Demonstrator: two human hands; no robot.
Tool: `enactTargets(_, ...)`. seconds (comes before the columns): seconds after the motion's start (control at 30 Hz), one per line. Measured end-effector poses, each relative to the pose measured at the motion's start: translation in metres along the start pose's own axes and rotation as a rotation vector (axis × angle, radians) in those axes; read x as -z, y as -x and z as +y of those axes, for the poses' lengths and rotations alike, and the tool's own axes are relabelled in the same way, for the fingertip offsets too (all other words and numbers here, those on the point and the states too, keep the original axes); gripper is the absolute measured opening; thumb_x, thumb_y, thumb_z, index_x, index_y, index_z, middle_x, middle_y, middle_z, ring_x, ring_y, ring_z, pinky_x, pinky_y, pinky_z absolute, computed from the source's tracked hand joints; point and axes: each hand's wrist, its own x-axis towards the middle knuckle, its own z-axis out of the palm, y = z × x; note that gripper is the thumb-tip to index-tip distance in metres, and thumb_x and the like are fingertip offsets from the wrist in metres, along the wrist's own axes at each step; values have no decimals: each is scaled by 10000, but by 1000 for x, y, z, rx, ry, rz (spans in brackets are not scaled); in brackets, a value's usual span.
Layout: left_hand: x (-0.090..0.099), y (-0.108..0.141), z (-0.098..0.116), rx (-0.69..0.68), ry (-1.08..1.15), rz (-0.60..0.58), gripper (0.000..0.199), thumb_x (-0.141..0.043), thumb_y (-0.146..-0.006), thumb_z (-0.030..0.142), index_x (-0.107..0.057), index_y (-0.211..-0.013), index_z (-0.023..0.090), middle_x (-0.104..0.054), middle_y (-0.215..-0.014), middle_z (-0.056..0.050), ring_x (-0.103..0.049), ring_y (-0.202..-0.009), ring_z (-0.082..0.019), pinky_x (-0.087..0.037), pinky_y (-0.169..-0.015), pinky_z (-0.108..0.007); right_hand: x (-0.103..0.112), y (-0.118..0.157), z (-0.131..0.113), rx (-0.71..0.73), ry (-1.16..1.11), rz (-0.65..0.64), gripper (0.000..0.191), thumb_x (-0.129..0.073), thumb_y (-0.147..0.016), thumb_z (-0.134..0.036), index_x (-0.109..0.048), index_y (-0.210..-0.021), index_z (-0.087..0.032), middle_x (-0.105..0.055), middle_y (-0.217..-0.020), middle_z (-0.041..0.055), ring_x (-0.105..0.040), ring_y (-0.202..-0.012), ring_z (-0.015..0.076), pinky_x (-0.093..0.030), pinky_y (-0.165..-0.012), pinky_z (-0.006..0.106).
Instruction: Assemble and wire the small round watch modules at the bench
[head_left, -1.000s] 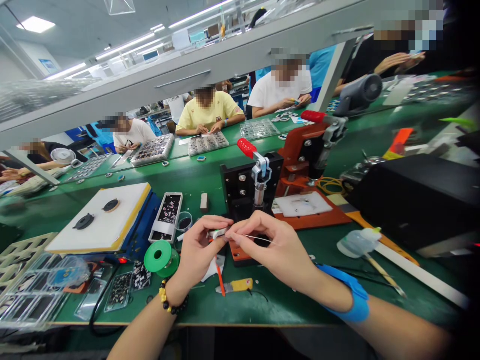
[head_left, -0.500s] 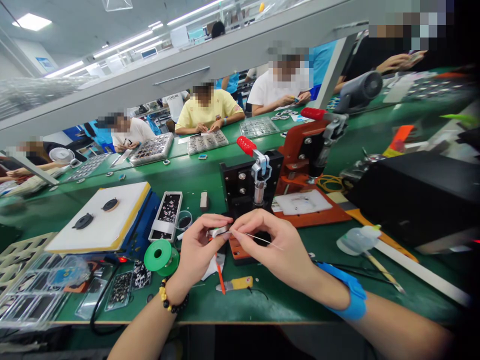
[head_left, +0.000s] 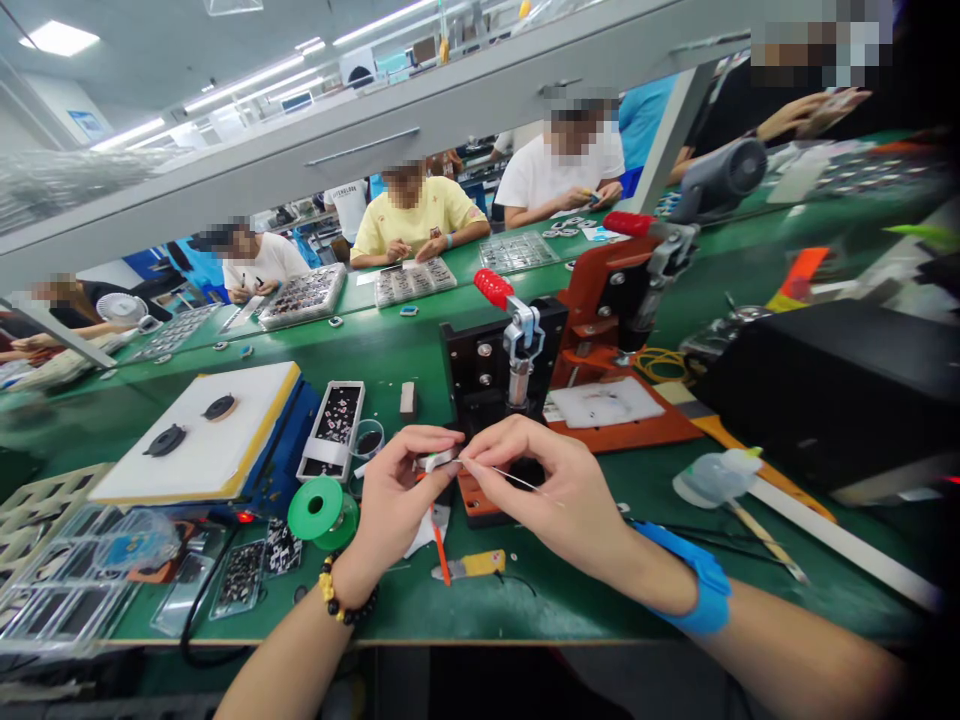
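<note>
The small part is pale, whitish with a silvery edge and a touch of green; much of it is covered, so its full shape cannot be told. It is held above the surface, pinched between the thumb and fingers of the left hand. The right hand has its thumb and forefinger closed on a thin white strand, slightly bowed, which trails toward 4 o'clock; the fingertips of both hands meet close beside the part.

The surface is green. Taken from the hands, a black clamp press with a red handle stands at 1 o'clock, an orange press beyond it between 1 and 2. A squeeze bottle lies at 3, a yellow-handled knife between 5 and 6. A green spool sits between 8 and 9, a blue box topped with a white pad at 9, and a narrow tray of tiny pieces between 9 and 10.

At 12 o'clock, past a slanting grey beam, a person in a yellow shirt works among others under ceiling lights.
</note>
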Motion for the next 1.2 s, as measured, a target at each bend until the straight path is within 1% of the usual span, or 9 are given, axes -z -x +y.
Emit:
enactTargets(0.13, 0, 0, 0, 6, 6, -4, 145, -823, -850, 156, -792, -972, 227, -786, -1048, -79, -728, -1042, -216, -590, -919, -332, -1, 1, 0, 3, -3, -4, 143, -715, -918, -167, -646, -802, -213, -760, -895, 40, -723, -819, 176, -584, -656, 281)
enactTargets(0.27, -1, 1, -1, 1, -9, 9, 133, -823, -855, 166, -788, -970, 221, -781, -1053, -83, -725, -1044, -222, -590, -919, -338, -2, 2, 1, -45, -21, -12, 144, -713, -914, -179, -639, -793, -210, -768, -893, 38, -737, -815, 179, -579, -620, 263)
enactTargets(0.37, -1, 3, -2, -9, -33, 12, 139, -814, -864, 156, -785, -981, 225, -775, -1072, -82, -719, -1055, -218, -586, -925, -332, -3, 2, 1, -63, -26, -25, 139, -712, -916, -188, -636, -802, -210, -772, -903, 31, -740, -834, 175, -581, -637, 257)
enactTargets(0.43, -1, 4, -3, -20, -50, 13, 145, -808, -870, 150, -785, -989, 230, -772, -1080, -80, -715, -1066, -216, -583, -932, -329, -3, 2, 1, -79, -31, -26, 140, -718, -914, -199, -636, -801, -210, -771, -905, 29, -732, -808, 166, -577, -633, 254)
enactTargets(0.57, -2, 5, -3, -57, -77, 15, 143, -800, -881, 152, -786, -998, 233, -770, -1086, -83, -713, -1078, -224, -581, -940, -339, -2, 0, -3, -218, -103, -30, 193, -747, -896, -265, -616, -765, -208, -771, -884, 40, -704, -689, 155, -561, -523, 242)
enactTargets(0.63, -1, 5, -4, -73, -81, 14, 147, -798, -885, 155, -786, -1006, 237, -767, -1095, -83, -712, -1082, -228, -580, -945, -346, -2, -1, -5, -293, -153, -43, 227, -761, -887, -310, -606, -757, -208, -771, -877, 43, -703, -677, 160, -567, -495, 239)
enactTargets(0.73, 0, 7, -6, -89, -90, 11, 165, -791, -891, 147, -784, -1025, 243, -761, -1110, -81, -710, -1093, -231, -578, -950, -351, -1, -2, -7, -354, -207, -53, 262, -777, -876, -357, -598, -759, -207, -775, -872, 46, -715, -692, 171, -580, -485, 233)
enactTargets(0.93, 0, 8, -9, -103, -102, 5, 202, -768, -905, 116, -775, -1049, 257, -749, -1138, -69, -700, -1123, -223, -568, -973, -350, -1, 0, -8, -430, -263, -58, 283, -792, -863, -369, -585, -756, -208, -774, -869, 45, -696, -668, 164, -604, -470, 235)
enactTargets(1.2, 1, 7, -9, -131, -87, 5, 224, -761, -902, 88, -769, -1052, 255, -749, -1139, -68, -707, -1114, -225, -572, -973, -361, -1, -1, -10, -469, -292, -78, 291, -795, -865, -365, -575, -757, -206, -773, -877, 49, -691, -691, 166, -618, -480, 239)
